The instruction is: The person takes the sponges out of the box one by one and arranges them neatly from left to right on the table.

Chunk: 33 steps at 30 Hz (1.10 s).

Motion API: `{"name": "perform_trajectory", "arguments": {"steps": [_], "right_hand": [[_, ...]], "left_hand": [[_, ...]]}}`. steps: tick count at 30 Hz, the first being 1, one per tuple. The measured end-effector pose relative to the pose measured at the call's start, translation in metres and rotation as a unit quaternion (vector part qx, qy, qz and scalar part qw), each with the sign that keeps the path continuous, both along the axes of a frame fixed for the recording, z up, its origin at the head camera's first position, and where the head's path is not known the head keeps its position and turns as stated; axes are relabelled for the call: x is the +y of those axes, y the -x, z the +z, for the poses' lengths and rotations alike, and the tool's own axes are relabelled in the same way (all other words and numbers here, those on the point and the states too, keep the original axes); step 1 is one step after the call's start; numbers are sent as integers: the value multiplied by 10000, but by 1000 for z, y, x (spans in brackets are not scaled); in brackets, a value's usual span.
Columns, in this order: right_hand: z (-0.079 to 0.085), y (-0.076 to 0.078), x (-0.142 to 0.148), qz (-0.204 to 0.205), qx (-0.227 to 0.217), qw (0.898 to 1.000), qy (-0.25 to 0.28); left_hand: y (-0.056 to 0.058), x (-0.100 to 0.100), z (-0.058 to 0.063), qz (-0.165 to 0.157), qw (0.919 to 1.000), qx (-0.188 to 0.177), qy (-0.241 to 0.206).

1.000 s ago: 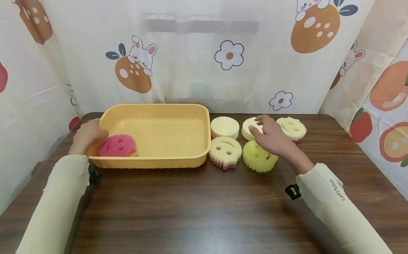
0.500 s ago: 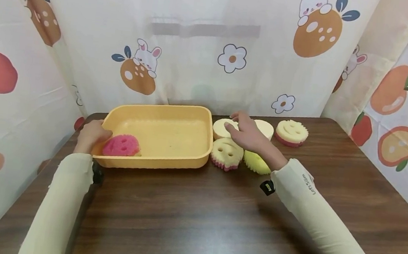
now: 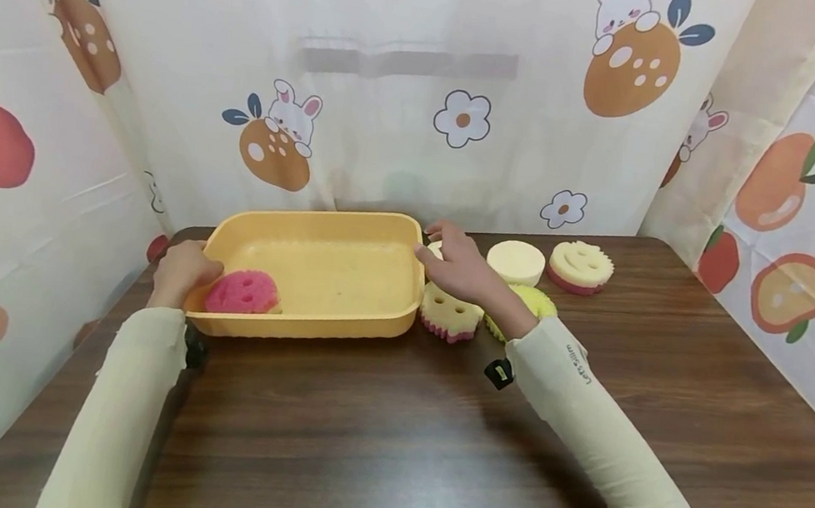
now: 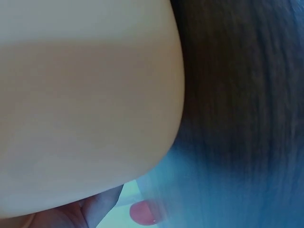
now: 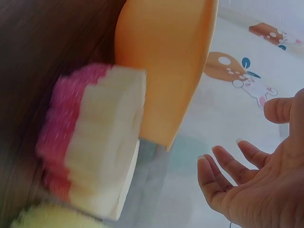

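A yellow plastic tray [image 3: 345,268] sits at the back left of the table. My left hand [image 3: 182,270] grips its left end; in the left wrist view the tray wall [image 4: 90,114] hides most of that hand. Inside the tray, near the left hand, lies a pink scrubbing sponge [image 3: 245,292]. My right hand [image 3: 461,264] hovers by the tray's right rim, over a pale round sponge [image 3: 434,247] that it partly covers. The right wrist view shows its fingers loosely bent with nothing between them. Just below it is a cream-and-pink face sponge [image 3: 449,316].
Right of the tray stand another pale round sponge [image 3: 515,262], a yellow-green scalloped sponge [image 3: 541,303] and a smiling cream-and-pink sponge [image 3: 581,265]. The brown wooden table [image 3: 357,433] runs back to a printed curtain [image 3: 390,143], with curtains on both sides too.
My right hand has moved left across the sponges, from above the second pale round one to the tray's right rim. My left hand stays on the tray's left end.
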State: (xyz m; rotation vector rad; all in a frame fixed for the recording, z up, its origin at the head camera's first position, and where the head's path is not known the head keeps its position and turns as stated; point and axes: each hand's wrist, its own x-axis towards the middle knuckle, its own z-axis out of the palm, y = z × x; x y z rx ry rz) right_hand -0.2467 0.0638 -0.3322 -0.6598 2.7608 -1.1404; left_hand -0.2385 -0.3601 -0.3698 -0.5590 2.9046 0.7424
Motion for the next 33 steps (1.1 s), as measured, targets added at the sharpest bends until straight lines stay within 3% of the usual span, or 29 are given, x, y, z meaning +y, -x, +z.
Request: {"name": "perform_trajectory", "arguments": {"steps": [11,20,26,33], "right_hand": [[1,-5,-37,210,-157,9990,373],[1,-5,-54,173,-116,9989,408],[2,-5,-62,185,-112,9988,439],[1,-5,-67,208,-150,9984,502]], "left_hand": [[4,-1,-4,51,9995,38,324],[2,-3,-3,-167,9994,257,160],[4,-7,0,-368,9990,102,243],[8,-10,-1,-657,9967,170,434]]}}
